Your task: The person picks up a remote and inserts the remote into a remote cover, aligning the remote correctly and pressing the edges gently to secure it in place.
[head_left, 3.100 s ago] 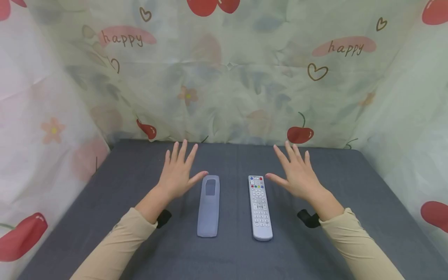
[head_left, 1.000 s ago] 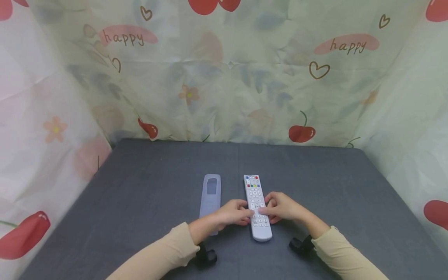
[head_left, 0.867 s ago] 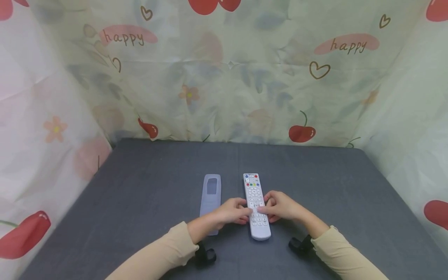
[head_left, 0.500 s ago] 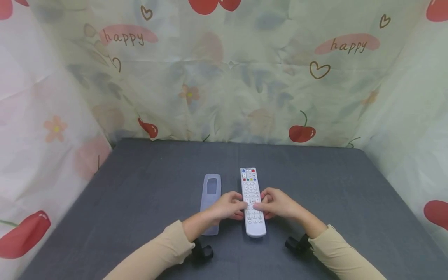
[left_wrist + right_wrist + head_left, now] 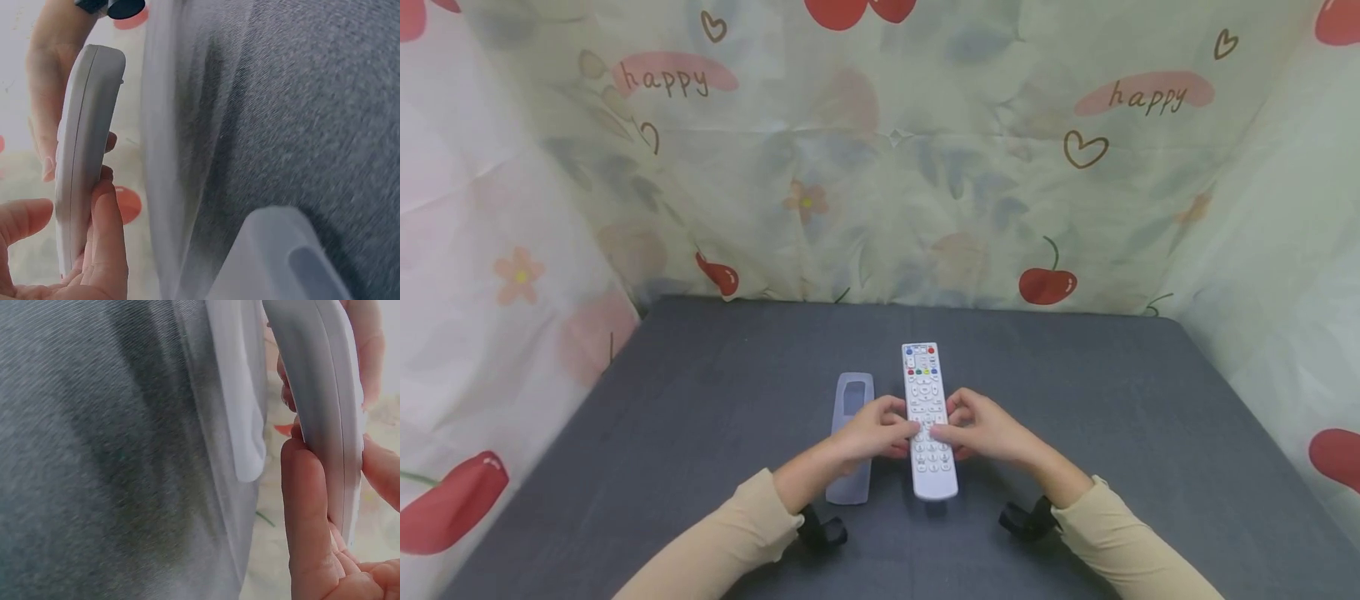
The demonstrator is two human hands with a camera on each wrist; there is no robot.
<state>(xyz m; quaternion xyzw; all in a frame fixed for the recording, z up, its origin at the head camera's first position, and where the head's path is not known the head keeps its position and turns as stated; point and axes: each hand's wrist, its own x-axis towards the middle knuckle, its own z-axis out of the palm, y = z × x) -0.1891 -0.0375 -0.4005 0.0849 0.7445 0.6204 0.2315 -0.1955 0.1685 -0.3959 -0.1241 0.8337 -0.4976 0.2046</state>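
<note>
A white remote control (image 5: 927,392) with rows of buttons is held off the table, its top pointing away from me. My left hand (image 5: 874,435) grips its left edge, thumb over the button face and fingers underneath. On the opposite edge my right hand (image 5: 987,427) holds it in the same way. The left wrist view shows the remote control (image 5: 84,134) from the side, apart from the cloth, with the left fingers (image 5: 107,234) behind its back. To its left a translucent bluish remote cover (image 5: 848,487) lies flat, partly hidden by the left hand and forearm.
A dark grey cloth covers the table (image 5: 737,367). Behind it hangs a printed curtain (image 5: 895,225) with cherries and hearts, and more of it stands at both sides. Black straps (image 5: 822,533) sit at the wrists.
Both hands went from spread over the table to gripping the remote control. It has since risen and moved left, nearer the cover. The cover stays in place.
</note>
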